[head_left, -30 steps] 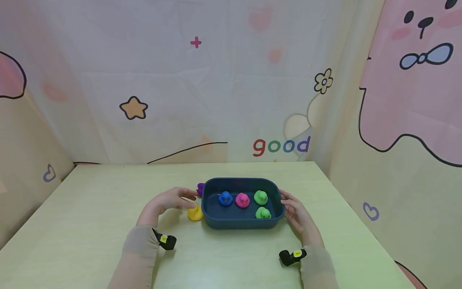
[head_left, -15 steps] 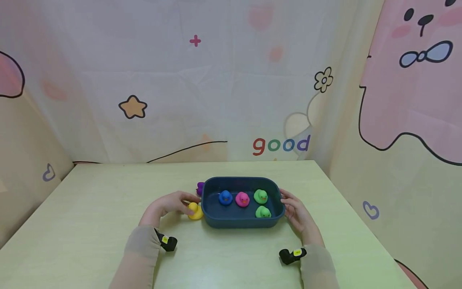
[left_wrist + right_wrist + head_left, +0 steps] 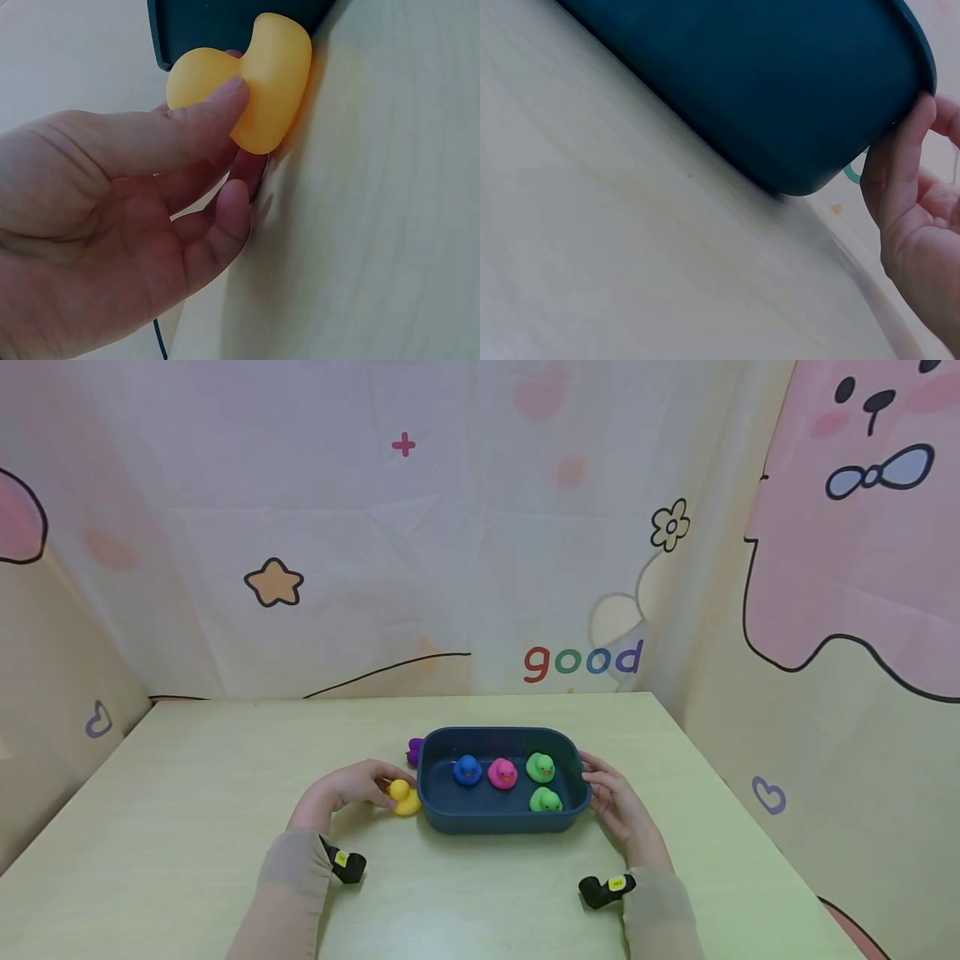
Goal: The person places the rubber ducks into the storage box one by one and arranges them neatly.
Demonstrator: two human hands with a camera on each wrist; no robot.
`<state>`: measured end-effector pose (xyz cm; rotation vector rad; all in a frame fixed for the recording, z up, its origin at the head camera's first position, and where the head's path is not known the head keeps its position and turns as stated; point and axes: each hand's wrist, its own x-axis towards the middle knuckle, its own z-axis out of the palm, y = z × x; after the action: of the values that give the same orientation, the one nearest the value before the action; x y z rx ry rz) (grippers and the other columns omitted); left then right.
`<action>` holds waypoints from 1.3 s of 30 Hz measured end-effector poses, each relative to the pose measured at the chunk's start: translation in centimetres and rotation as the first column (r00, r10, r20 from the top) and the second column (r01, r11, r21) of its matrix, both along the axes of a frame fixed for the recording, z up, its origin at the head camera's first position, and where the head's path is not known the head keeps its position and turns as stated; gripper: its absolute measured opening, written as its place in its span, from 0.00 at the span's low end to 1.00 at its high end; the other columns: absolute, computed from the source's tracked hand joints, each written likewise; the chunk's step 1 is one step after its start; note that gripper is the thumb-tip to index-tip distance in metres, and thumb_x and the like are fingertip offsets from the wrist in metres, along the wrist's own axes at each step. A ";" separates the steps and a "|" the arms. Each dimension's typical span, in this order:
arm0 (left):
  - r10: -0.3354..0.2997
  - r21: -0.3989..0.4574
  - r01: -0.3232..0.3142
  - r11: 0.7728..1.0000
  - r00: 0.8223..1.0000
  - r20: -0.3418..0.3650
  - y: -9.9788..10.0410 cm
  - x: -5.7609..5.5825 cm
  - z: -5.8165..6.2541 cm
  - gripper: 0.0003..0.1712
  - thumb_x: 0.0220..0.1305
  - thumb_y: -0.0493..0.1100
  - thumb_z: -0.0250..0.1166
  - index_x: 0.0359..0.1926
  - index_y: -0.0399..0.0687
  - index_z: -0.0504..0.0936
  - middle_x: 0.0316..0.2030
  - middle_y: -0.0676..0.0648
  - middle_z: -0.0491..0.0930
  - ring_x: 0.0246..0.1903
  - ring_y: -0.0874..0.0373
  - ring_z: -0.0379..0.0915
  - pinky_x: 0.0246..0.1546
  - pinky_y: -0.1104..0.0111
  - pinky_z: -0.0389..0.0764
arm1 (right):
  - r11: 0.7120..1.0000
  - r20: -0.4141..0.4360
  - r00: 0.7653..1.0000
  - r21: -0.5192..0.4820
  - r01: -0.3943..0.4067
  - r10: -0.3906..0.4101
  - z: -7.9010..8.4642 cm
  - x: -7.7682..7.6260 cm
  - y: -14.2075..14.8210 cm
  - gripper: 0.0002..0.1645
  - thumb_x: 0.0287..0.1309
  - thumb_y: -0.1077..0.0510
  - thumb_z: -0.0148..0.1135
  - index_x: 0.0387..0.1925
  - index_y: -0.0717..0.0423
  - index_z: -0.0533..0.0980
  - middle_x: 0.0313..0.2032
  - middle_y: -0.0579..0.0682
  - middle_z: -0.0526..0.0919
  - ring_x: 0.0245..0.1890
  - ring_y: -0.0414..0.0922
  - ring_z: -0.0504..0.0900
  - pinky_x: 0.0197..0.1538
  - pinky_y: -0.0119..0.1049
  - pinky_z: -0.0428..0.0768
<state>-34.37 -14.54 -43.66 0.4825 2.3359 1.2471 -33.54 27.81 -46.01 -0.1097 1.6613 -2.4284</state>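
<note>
Your left hand (image 3: 356, 783) pinches yellow duck (image 3: 406, 802) between thumb and fingers. Duck just outside left end of blue tub (image 3: 495, 824); cannot tell whether its base touches table (image 3: 187, 802). Your right hand (image 3: 619, 806): fingers apart, loosely extended, tips against outside of tub's right end. Inside tub, left to right: blue duck (image 3: 468, 771), pink duck (image 3: 502, 774), two green ducks (image 3: 540, 768). Purple toy (image 3: 415, 752) beside tub's far left corner, partly hidden.
</note>
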 end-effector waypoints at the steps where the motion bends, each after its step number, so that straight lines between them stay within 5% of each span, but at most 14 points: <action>1: 0.000 -0.003 0.000 1.000 1.000 -0.001 -0.1 0.1 0.1 0.25 0.59 0.33 0.68 0.59 0.41 0.79 0.50 0.44 0.78 0.48 0.51 0.68 0.53 0.61 0.73 | 1.000 0.003 1.000 0.000 -0.004 0.004 0.0 0.0 0.0 0.20 0.71 0.67 0.45 0.45 0.42 0.79 0.42 0.43 0.78 0.31 0.34 0.80 0.36 0.22 0.80; 7: 0.034 0.011 -0.033 0.999 0.999 -0.028 -0.9 0.2 0.6 0.26 0.59 0.39 0.69 0.58 0.38 0.77 0.50 0.41 0.77 0.44 0.53 0.70 0.40 0.66 0.76 | 1.000 -0.003 1.000 0.017 -0.009 0.009 0.1 -0.1 0.0 0.19 0.71 0.67 0.44 0.46 0.42 0.77 0.42 0.42 0.80 0.33 0.33 0.81 0.37 0.22 0.80; 14: 0.138 0.077 -0.138 0.987 0.990 0.003 -1.5 0.5 0.9 0.29 0.60 0.41 0.69 0.60 0.34 0.72 0.52 0.38 0.76 0.47 0.51 0.72 0.51 0.62 0.76 | 1.000 0.002 1.000 0.012 -0.019 0.019 0.2 -0.1 0.0 0.18 0.70 0.67 0.44 0.48 0.44 0.75 0.43 0.42 0.80 0.33 0.34 0.81 0.39 0.23 0.81; 21: 0.196 0.097 -0.202 0.975 0.978 0.066 -1.3 0.6 0.8 0.27 0.60 0.39 0.68 0.59 0.40 0.72 0.52 0.39 0.72 0.48 0.50 0.71 0.53 0.62 0.75 | 1.000 0.002 1.000 0.008 -0.024 0.024 0.2 0.0 0.0 0.18 0.70 0.67 0.44 0.48 0.44 0.75 0.42 0.42 0.81 0.33 0.33 0.82 0.39 0.23 0.81; 32: 0.221 0.119 -0.230 0.966 0.972 0.083 -1.3 0.5 0.7 0.30 0.62 0.40 0.67 0.64 0.42 0.70 0.62 0.33 0.66 0.57 0.43 0.66 0.65 0.49 0.67 | 0.999 0.007 0.999 0.001 -0.032 0.032 0.2 -0.1 0.0 0.17 0.70 0.67 0.45 0.52 0.49 0.73 0.43 0.43 0.80 0.33 0.34 0.82 0.40 0.23 0.82; 39: 0.222 0.191 -0.242 0.951 0.968 0.117 -1.4 0.4 0.8 0.31 0.65 0.39 0.65 0.66 0.38 0.67 0.66 0.31 0.61 0.58 0.43 0.66 0.66 0.53 0.69 | 0.999 0.014 0.999 -0.019 -0.041 0.041 0.1 -0.1 0.0 0.17 0.71 0.67 0.44 0.50 0.47 0.74 0.43 0.43 0.81 0.32 0.35 0.82 0.40 0.24 0.82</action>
<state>-33.93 -15.95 -42.84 0.2100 2.2456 1.5937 -33.68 27.84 -45.87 -0.1275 1.6149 -2.4093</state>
